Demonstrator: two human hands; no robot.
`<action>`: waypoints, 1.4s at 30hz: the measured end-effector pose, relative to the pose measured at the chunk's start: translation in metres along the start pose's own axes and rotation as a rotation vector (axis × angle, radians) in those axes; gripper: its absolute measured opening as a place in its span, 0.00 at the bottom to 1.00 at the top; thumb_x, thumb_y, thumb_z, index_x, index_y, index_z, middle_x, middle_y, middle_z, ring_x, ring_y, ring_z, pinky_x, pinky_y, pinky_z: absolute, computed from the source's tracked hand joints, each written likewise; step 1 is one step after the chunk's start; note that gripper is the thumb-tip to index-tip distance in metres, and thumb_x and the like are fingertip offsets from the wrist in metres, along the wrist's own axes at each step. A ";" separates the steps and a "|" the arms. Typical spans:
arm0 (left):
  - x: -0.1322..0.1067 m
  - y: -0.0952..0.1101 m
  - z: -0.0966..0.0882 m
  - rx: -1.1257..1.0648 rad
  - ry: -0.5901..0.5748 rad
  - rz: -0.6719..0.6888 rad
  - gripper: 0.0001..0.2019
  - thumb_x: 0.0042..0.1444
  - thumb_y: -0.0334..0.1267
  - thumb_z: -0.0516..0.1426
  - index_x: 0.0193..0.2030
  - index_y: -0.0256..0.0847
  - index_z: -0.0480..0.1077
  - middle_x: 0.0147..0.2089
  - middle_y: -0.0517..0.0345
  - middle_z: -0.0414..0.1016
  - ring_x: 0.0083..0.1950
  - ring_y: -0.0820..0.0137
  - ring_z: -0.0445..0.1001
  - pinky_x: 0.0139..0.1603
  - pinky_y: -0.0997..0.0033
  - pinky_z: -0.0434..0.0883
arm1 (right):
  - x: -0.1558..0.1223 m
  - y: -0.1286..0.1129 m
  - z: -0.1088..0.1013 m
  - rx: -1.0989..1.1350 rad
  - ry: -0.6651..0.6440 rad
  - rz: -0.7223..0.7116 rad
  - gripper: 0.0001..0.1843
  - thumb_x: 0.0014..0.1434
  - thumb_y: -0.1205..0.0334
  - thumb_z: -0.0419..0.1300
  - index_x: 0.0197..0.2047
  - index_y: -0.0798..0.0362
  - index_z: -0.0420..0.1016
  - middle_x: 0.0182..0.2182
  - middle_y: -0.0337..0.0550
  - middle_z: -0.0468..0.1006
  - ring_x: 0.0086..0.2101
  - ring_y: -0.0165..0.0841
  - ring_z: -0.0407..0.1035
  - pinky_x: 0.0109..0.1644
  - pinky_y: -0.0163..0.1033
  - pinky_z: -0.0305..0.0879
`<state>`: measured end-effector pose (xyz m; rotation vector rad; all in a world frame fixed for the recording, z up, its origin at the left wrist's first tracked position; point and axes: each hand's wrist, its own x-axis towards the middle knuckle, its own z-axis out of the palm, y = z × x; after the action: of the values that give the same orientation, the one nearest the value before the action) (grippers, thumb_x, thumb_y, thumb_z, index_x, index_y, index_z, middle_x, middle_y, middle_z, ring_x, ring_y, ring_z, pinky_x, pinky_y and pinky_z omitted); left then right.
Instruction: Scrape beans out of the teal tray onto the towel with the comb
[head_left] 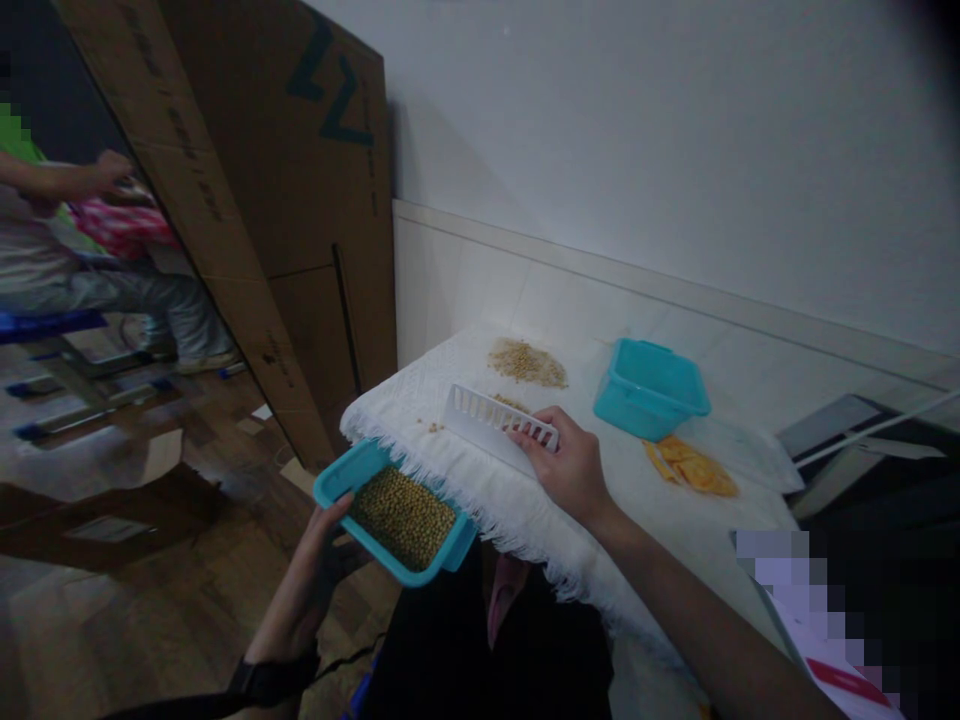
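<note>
My left hand (324, 548) grips the near-left rim of a teal plastic tub (409, 577), held just below the table's front edge. Small round yellowish-green beans (405, 510) fill much of it. In my right hand (568, 468) is a white slotted plastic strip (480, 428), standing on edge on the fringed white cloth (637, 530). A few loose beans (432, 427) lie at its left end, and a small heap (511, 403) shows partly behind it. Farther back is a larger pile of pale beans (527, 363).
A second teal tub (651, 395) stands at the table's right, beside a crumpled yellow-orange item (694, 468). A tall cardboard box (300, 190) rises at left. Beyond it sits another person (82, 240). An open carton (112, 515) lies on the floor. A white wall (660, 150) backs the table.
</note>
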<state>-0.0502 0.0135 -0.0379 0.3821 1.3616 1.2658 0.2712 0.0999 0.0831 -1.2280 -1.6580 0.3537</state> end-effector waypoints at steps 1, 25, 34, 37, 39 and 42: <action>-0.001 0.001 0.001 0.004 0.002 0.000 0.41 0.58 0.59 0.74 0.76 0.51 0.75 0.57 0.46 0.88 0.45 0.55 0.90 0.45 0.57 0.87 | 0.000 0.001 0.002 0.005 -0.005 -0.002 0.13 0.62 0.47 0.70 0.35 0.46 0.77 0.24 0.38 0.81 0.23 0.37 0.73 0.29 0.38 0.70; 0.000 0.009 0.004 -0.021 0.009 -0.003 0.38 0.59 0.57 0.73 0.74 0.51 0.77 0.62 0.44 0.88 0.47 0.51 0.89 0.48 0.52 0.87 | 0.016 -0.011 0.034 0.056 -0.077 -0.034 0.09 0.62 0.53 0.70 0.36 0.46 0.77 0.29 0.38 0.85 0.29 0.38 0.77 0.37 0.40 0.74; 0.001 0.009 0.004 -0.009 0.035 -0.010 0.37 0.59 0.55 0.73 0.73 0.45 0.77 0.55 0.44 0.88 0.43 0.53 0.89 0.43 0.55 0.87 | 0.025 0.002 -0.004 0.110 0.023 0.018 0.21 0.58 0.40 0.74 0.34 0.46 0.74 0.25 0.37 0.80 0.26 0.36 0.71 0.31 0.39 0.68; 0.001 0.006 0.006 0.000 0.040 -0.014 0.37 0.58 0.55 0.73 0.72 0.47 0.78 0.54 0.45 0.88 0.43 0.52 0.89 0.43 0.54 0.87 | 0.033 0.027 -0.032 0.000 0.247 0.060 0.23 0.54 0.38 0.74 0.34 0.46 0.74 0.26 0.37 0.80 0.27 0.38 0.72 0.32 0.41 0.68; 0.002 0.001 0.008 0.007 0.025 -0.028 0.37 0.58 0.55 0.73 0.73 0.49 0.77 0.54 0.45 0.88 0.43 0.52 0.89 0.44 0.53 0.87 | 0.034 0.045 -0.047 -0.061 0.343 0.104 0.22 0.53 0.39 0.73 0.34 0.46 0.73 0.25 0.38 0.80 0.27 0.39 0.71 0.32 0.41 0.67; 0.003 -0.009 0.013 0.027 -0.028 -0.061 0.38 0.58 0.57 0.74 0.72 0.46 0.77 0.55 0.42 0.88 0.45 0.52 0.90 0.46 0.54 0.87 | 0.028 0.065 -0.060 -0.107 0.386 0.155 0.21 0.52 0.40 0.72 0.34 0.46 0.73 0.26 0.38 0.80 0.27 0.39 0.70 0.33 0.41 0.66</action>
<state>-0.0360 0.0191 -0.0432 0.3731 1.3576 1.1892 0.3570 0.1340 0.0796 -1.4092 -1.2680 0.1115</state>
